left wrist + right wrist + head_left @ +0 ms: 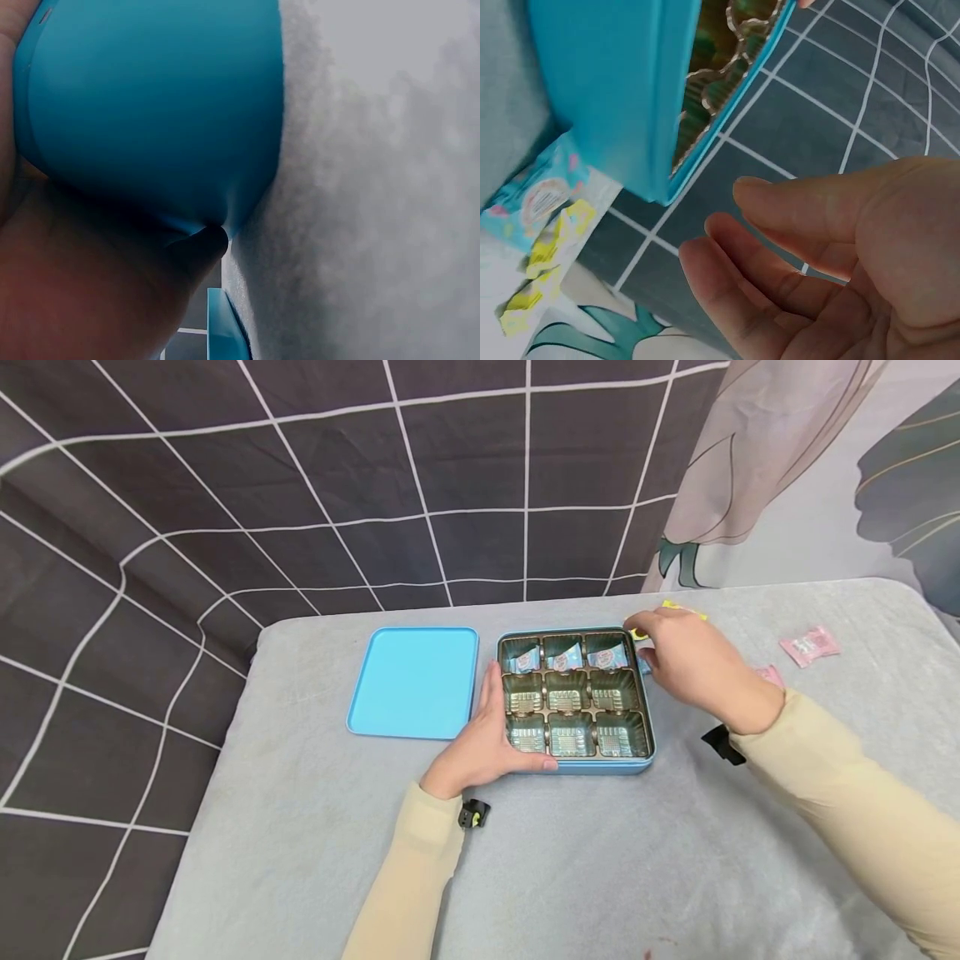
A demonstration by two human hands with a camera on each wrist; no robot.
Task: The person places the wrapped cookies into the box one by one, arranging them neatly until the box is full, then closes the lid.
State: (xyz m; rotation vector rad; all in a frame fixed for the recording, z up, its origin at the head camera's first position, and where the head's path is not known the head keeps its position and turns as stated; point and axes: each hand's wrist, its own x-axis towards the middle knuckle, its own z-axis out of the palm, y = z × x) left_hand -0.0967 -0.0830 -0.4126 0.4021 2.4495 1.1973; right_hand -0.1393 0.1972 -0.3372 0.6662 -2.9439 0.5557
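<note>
A blue square tin (600, 768) holds a gold tray (572, 714) of compartments, its far row carrying three blue wrapped candies (564, 657). My left hand (483, 739) rests against the tin's near left corner, straight fingers along the left side and thumb along the front rim; the left wrist view shows it against the blue wall (157, 97). At the tin's far right corner is my right hand (693, 660), thumb and fingers apart with nothing between them in the right wrist view. Below it, another blue wrapped candy (544, 191) lies against the tin's right side.
A blue lid (414, 681) lies left of the tin. Yellow wrapped candies (544, 270) lie past the right hand, partly hidden in the head view. Pink wrapped candies (812, 646) are farther right on the grey cloth (300, 860). A dark gridded curtain (480, 468) hangs behind.
</note>
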